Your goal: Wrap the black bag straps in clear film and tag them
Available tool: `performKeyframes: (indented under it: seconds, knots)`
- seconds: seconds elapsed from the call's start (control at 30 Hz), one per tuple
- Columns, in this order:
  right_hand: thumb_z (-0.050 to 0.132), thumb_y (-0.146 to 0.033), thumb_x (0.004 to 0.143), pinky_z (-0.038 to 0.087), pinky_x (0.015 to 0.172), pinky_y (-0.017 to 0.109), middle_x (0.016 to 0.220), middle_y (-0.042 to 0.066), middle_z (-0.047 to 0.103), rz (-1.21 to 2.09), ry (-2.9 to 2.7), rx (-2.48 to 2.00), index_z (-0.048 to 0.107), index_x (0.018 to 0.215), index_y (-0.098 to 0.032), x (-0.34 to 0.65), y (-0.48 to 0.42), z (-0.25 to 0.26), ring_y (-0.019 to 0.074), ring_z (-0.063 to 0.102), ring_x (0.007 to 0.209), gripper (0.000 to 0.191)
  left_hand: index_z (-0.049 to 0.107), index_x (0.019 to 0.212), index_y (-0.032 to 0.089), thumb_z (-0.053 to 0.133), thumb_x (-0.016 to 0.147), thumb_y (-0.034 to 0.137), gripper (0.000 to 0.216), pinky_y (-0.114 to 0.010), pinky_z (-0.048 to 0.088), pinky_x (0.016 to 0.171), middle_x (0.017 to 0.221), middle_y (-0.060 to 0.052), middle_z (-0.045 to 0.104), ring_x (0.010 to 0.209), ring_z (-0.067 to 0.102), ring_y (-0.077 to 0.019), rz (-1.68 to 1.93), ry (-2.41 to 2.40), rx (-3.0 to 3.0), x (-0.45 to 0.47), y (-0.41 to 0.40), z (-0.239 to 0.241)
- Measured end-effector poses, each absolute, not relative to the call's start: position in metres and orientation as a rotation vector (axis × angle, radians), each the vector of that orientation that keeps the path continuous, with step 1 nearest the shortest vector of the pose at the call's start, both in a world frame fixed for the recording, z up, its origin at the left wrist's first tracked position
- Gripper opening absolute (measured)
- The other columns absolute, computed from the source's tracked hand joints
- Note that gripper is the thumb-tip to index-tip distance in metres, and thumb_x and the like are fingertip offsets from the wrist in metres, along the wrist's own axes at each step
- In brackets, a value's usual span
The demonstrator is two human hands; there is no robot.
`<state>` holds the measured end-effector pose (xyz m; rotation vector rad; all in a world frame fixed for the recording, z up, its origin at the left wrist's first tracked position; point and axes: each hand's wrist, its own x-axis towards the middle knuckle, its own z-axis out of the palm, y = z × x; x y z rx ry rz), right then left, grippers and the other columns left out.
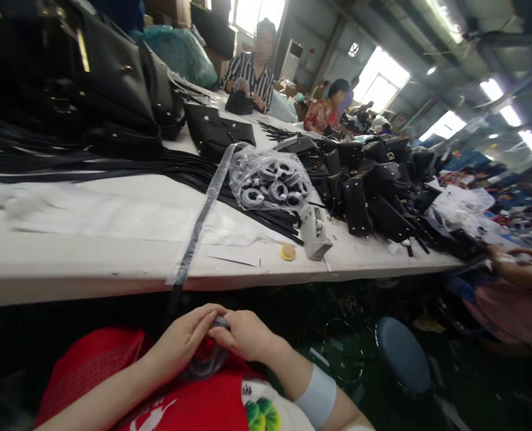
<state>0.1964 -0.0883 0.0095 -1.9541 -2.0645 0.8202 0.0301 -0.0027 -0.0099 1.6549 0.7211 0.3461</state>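
Note:
Close to my lap, my left hand and my right hand meet with curled fingers around a rolled strap. Plastic-covered loops of it show below the fingers; most of the roll is hidden by my hands. A long dark strap in clear film lies across the table and hangs over its front edge toward my hands. Whether it joins the roll I cannot tell. At its far end sits a clear plastic bag full of coiled, wrapped straps.
The white table carries black handbags, loose black straps, a tape dispenser, a small yellow round item and piled bag pieces. A blue stool stands at right. Co-workers sit across and at right.

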Motion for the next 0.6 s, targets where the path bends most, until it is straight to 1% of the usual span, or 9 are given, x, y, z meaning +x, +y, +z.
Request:
performKeyframes:
  seconds: [0.07,0.13,0.17,0.23,0.3,0.33,0.4,0.5,0.6]
  knots:
    - [0.048,-0.048,0.094,0.041,0.059,0.024,0.082,0.003,0.071,0.889,-2.03,-1.865,0.067,0.092,-0.02,0.195,-0.086,0.009,0.0172,0.064,0.068,0.035,0.07,0.101,0.023,0.043,0.091,0.048,0.038,-0.028,0.051,0.091,0.104,-0.003,0.074,0.099,0.066,-0.0222,0.351,0.749,1.698,0.025,-0.009,-0.009]
    - [0.05,-0.047,0.094,0.041,0.058,0.023,0.075,0.001,0.07,0.879,-1.927,-1.828,0.069,0.085,-0.02,0.206,-0.078,0.011,0.0147,0.062,0.065,0.034,0.072,0.1,0.022,0.042,0.091,0.046,0.04,-0.027,0.053,0.085,0.101,-0.004,0.074,0.093,0.067,-0.0217,0.365,0.813,1.69,0.02,-0.013,-0.009]
    - [0.051,-0.046,0.093,0.042,0.059,0.023,0.073,0.001,0.069,0.797,-1.848,-1.85,0.069,0.081,-0.02,0.215,-0.071,0.012,0.0143,0.061,0.064,0.033,0.072,0.1,0.021,0.042,0.091,0.046,0.04,-0.027,0.054,0.081,0.1,-0.004,0.074,0.089,0.068,-0.0214,0.37,0.841,1.677,0.018,-0.014,-0.009]
    - [0.052,-0.04,0.093,0.045,0.068,0.026,0.075,0.002,0.068,0.499,-1.684,-1.924,0.069,0.081,-0.02,0.236,-0.052,0.012,0.0155,0.061,0.07,0.029,0.072,0.1,0.02,0.042,0.091,0.047,0.042,-0.025,0.054,0.07,0.094,-0.004,0.074,0.078,0.068,-0.0199,0.363,0.885,1.637,0.016,-0.015,-0.009]
    - [0.058,-0.032,0.09,0.046,0.079,0.03,0.086,0.005,0.068,0.212,-1.63,-1.936,0.071,0.089,-0.02,0.256,-0.031,0.005,0.0185,0.061,0.081,0.017,0.071,0.101,0.019,0.041,0.091,0.049,0.044,-0.024,0.052,0.058,0.089,-0.004,0.074,0.063,0.065,-0.0169,0.348,0.905,1.587,0.015,-0.014,-0.01]
    - [0.061,-0.029,0.087,0.046,0.084,0.032,0.091,0.006,0.067,0.133,-1.66,-1.917,0.071,0.094,-0.021,0.264,-0.021,-0.001,0.0199,0.061,0.086,0.015,0.07,0.102,0.018,0.041,0.091,0.049,0.044,-0.023,0.05,0.053,0.086,-0.003,0.073,0.056,0.062,-0.0152,0.343,0.91,1.564,0.015,-0.014,-0.011]
    - [0.064,-0.026,0.085,0.047,0.086,0.033,0.096,0.007,0.067,0.072,-1.755,-1.873,0.072,0.098,-0.022,0.273,-0.007,-0.018,0.0215,0.059,0.092,0.016,0.069,0.101,0.017,0.041,0.091,0.05,0.045,-0.023,0.046,0.047,0.082,-0.003,0.072,0.047,0.056,-0.0127,0.338,0.915,1.526,0.016,-0.014,-0.012]
    - [0.061,-0.026,0.087,0.047,0.083,0.034,0.091,0.007,0.067,0.009,-1.802,-1.846,0.074,0.094,-0.023,0.277,0.0,-0.042,0.0216,0.059,0.09,0.014,0.07,0.102,0.018,0.041,0.091,0.051,0.045,-0.022,0.045,0.046,0.077,-0.002,0.072,0.046,0.055,-0.0123,0.346,0.92,1.5,0.016,-0.013,-0.014]
    - [0.059,-0.031,0.09,0.047,0.081,0.034,0.091,0.008,0.067,-0.076,-1.801,-1.83,0.073,0.096,-0.021,0.279,-0.001,-0.056,0.0216,0.058,0.088,0.018,0.07,0.102,0.019,0.042,0.091,0.051,0.044,-0.022,0.049,0.055,0.081,-0.002,0.073,0.058,0.063,-0.0154,0.381,0.921,1.525,0.016,-0.01,-0.013]
